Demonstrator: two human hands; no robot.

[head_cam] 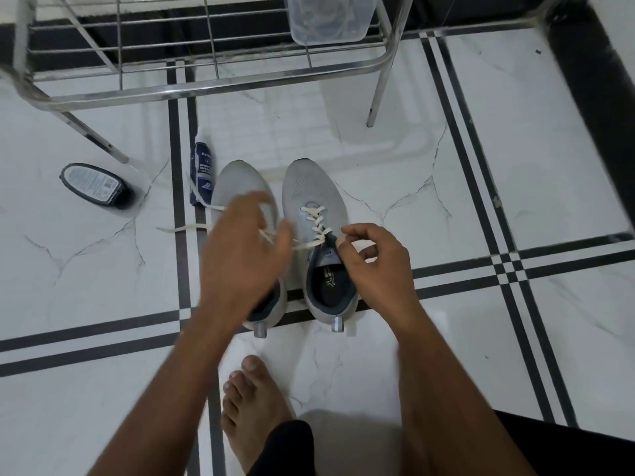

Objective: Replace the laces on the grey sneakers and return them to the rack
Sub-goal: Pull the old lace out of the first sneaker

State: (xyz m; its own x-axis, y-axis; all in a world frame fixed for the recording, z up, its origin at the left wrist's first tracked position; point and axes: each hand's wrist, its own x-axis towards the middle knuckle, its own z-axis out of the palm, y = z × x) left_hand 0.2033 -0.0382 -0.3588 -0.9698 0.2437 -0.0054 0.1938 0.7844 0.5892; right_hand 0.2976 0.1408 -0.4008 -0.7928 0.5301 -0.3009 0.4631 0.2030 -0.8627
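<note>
Two grey sneakers stand side by side on the tiled floor, toes pointing away from me. The right sneaker has a white lace threaded through its eyelets. My right hand pinches one lace end at the top of the tongue. My left hand is blurred over the left sneaker, its fingers spread, and the other lace end runs to it. Whether it holds that end is unclear. Another white lace trails left from the left sneaker.
A steel shoe rack stands just beyond the sneakers, with a clear plastic box on it. A blue cleaner bottle lies beside the left sneaker, and a black polish container lies farther left. My bare foot is below.
</note>
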